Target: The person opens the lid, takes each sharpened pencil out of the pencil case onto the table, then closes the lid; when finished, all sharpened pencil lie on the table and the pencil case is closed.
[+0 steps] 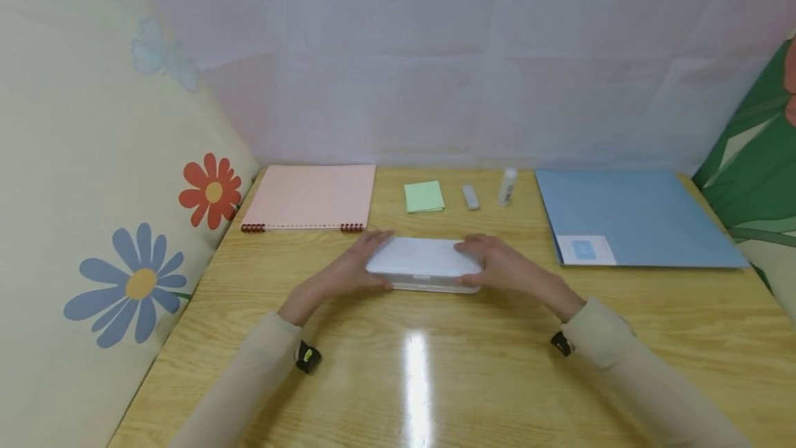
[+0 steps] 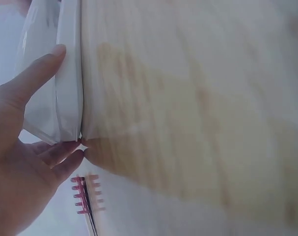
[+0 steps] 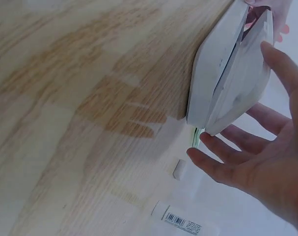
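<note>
A white plastic pencil case (image 1: 424, 258) lies on the table between my two hands, its long side toward me. My left hand (image 1: 348, 268) holds the case's left end; in the left wrist view the thumb (image 2: 45, 71) presses the lower front wall and the fingers curl behind. My right hand (image 1: 504, 267) grips the right end, its thumb on the lid (image 3: 247, 73) and the other fingers spread around the back edge. In the right wrist view a narrow gap shows between lid and base (image 3: 207, 73). The case's inside is hidden.
Behind the case lie a pink spiral notebook (image 1: 311, 196), green sticky notes (image 1: 424, 196), a small grey-white eraser (image 1: 470, 197) and an upright glue stick (image 1: 507, 187). A blue folder (image 1: 640, 220) lies at the right. A white curtain (image 1: 385, 54) hangs along the table's back edge.
</note>
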### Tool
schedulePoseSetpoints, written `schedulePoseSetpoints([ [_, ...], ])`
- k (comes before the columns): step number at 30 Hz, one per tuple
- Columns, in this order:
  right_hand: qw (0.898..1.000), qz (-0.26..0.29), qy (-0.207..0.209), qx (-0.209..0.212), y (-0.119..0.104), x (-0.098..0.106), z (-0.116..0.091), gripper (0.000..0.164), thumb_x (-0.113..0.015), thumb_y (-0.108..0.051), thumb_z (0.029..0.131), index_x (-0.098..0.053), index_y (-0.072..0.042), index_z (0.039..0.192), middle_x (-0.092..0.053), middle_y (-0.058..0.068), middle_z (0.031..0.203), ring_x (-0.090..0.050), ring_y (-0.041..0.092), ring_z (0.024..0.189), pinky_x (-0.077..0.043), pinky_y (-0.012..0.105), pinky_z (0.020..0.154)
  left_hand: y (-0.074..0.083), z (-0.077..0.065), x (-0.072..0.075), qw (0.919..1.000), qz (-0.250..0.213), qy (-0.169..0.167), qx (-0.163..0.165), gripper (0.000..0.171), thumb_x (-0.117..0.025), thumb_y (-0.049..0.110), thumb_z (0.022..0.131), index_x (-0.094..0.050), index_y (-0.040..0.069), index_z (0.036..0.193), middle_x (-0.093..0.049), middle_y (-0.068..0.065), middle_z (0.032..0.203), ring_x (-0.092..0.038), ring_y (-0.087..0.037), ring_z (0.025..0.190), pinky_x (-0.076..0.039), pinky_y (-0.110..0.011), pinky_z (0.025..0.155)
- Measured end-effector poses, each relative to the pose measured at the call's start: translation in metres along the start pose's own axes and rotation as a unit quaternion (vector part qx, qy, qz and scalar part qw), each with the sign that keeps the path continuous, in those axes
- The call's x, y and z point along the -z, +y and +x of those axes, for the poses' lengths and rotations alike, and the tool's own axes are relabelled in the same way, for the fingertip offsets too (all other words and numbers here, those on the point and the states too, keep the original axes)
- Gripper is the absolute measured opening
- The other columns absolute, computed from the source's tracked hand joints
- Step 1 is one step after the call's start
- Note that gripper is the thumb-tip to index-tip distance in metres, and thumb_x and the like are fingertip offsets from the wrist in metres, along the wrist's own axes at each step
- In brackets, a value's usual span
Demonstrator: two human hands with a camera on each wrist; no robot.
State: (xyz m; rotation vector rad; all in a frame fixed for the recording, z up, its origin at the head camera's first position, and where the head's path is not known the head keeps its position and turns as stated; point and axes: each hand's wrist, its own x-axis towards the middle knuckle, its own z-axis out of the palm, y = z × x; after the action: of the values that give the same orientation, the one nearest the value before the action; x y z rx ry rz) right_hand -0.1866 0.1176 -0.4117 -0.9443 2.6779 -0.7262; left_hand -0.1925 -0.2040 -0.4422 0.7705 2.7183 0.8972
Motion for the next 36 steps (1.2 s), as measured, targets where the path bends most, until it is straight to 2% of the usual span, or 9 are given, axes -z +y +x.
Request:
schedulePoseSetpoints([
  [4, 1.000, 0.014, 0.000, 0.006, 0.005, 0.003, 0.001, 0.065, -0.070, -0.043, 0.086, -0.054, -0.003, 0.135, -0.045, 0.024, 0.142, -0.041, 0.041, 0.131, -0.032, 0.055, 0.108, -0.002, -0.002, 0.002, 0.9992, -0.037, -0.008, 0.015, 0.106, -0.086, 0.031, 0.071, -0.022, 0.017, 0.154, -0.029, -0.020, 0.145, -0.048, -0.036, 0.115, -0.047, -0.050, 0.093],
  [8, 0.999, 0.033, 0.001, -0.013, 0.007, 0.007, 0.002, 0.065, -0.070, -0.046, 0.085, -0.057, -0.006, 0.134, -0.049, 0.019, 0.141, -0.043, 0.038, 0.130, -0.035, 0.052, 0.107, -0.004, -0.003, 0.003, 0.9974, -0.068, -0.010, 0.021, 0.108, -0.086, 0.030, 0.071, -0.020, 0.016, 0.154, -0.027, -0.021, 0.146, -0.048, -0.035, 0.112, -0.048, -0.049, 0.092],
  [11, 0.998, 0.052, 0.007, -0.031, 0.008, 0.009, 0.002, 0.064, -0.069, -0.050, 0.084, -0.059, -0.009, 0.132, -0.053, 0.014, 0.138, -0.047, 0.035, 0.127, -0.040, 0.051, 0.104, -0.004, -0.003, 0.003, 0.9958, -0.088, -0.007, 0.022, 0.110, -0.086, 0.028, 0.071, -0.016, 0.013, 0.155, -0.021, -0.022, 0.151, -0.043, -0.039, 0.121, -0.041, -0.055, 0.100],
  [16, 0.994, 0.076, 0.028, -0.067, 0.008, 0.011, 0.001, 0.066, -0.064, -0.061, 0.083, -0.063, -0.014, 0.128, -0.060, 0.008, 0.131, -0.056, 0.029, 0.117, -0.047, 0.047, 0.095, -0.003, -0.004, 0.001, 0.9938, -0.105, 0.001, 0.037, 0.118, -0.087, 0.026, 0.069, -0.008, 0.011, 0.155, -0.012, -0.022, 0.157, -0.021, -0.041, 0.139, -0.018, -0.057, 0.112],
  [20, 0.993, 0.085, 0.045, -0.070, 0.012, 0.011, 0.001, 0.063, -0.060, -0.062, 0.085, -0.064, -0.014, 0.127, -0.063, 0.008, 0.125, -0.059, 0.026, 0.111, -0.049, 0.044, 0.092, -0.002, -0.005, -0.001, 0.9935, -0.103, 0.014, 0.046, 0.123, -0.088, 0.028, 0.067, -0.004, 0.009, 0.155, -0.008, -0.023, 0.158, -0.014, -0.040, 0.143, -0.013, -0.054, 0.114],
  [24, 0.992, 0.107, 0.035, -0.056, 0.015, 0.015, 0.002, 0.057, -0.059, -0.055, 0.089, -0.063, -0.013, 0.128, -0.063, 0.008, 0.126, -0.059, 0.025, 0.112, -0.050, 0.042, 0.093, 0.001, -0.006, -0.002, 0.9920, -0.113, 0.018, 0.053, 0.125, -0.089, 0.025, 0.068, 0.000, 0.007, 0.155, -0.005, -0.021, 0.159, -0.009, -0.037, 0.144, -0.010, -0.052, 0.116],
  [30, 0.987, 0.147, 0.029, -0.053, 0.019, 0.023, 0.004, 0.049, -0.055, -0.049, 0.094, -0.064, -0.012, 0.125, -0.065, 0.007, 0.121, -0.059, 0.026, 0.112, -0.048, 0.045, 0.095, 0.001, -0.006, -0.004, 0.9912, -0.107, 0.017, 0.075, 0.129, -0.088, 0.027, 0.069, 0.006, 0.006, 0.154, -0.005, -0.021, 0.159, -0.011, -0.038, 0.144, -0.013, -0.051, 0.115],
  [33, 0.982, 0.166, 0.046, -0.074, 0.020, 0.024, 0.006, 0.052, -0.053, -0.053, 0.094, -0.064, -0.011, 0.124, -0.065, 0.008, 0.119, -0.059, 0.026, 0.111, -0.048, 0.046, 0.094, 0.000, -0.007, -0.004, 0.9918, -0.113, 0.020, 0.057, 0.126, -0.088, 0.026, 0.068, 0.002, 0.007, 0.154, -0.020, -0.022, 0.155, -0.021, -0.038, 0.141, -0.016, -0.051, 0.115],
  [36, 0.974, 0.187, 0.065, -0.109, 0.023, 0.022, 0.009, 0.061, -0.049, -0.060, 0.093, -0.064, -0.010, 0.124, -0.066, 0.010, 0.117, -0.061, 0.026, 0.106, -0.050, 0.045, 0.090, -0.001, -0.007, -0.004, 0.9918, -0.122, 0.025, 0.028, 0.123, -0.089, 0.024, 0.066, -0.003, 0.012, 0.154, -0.035, -0.020, 0.147, -0.032, -0.035, 0.137, -0.020, -0.051, 0.114],
])
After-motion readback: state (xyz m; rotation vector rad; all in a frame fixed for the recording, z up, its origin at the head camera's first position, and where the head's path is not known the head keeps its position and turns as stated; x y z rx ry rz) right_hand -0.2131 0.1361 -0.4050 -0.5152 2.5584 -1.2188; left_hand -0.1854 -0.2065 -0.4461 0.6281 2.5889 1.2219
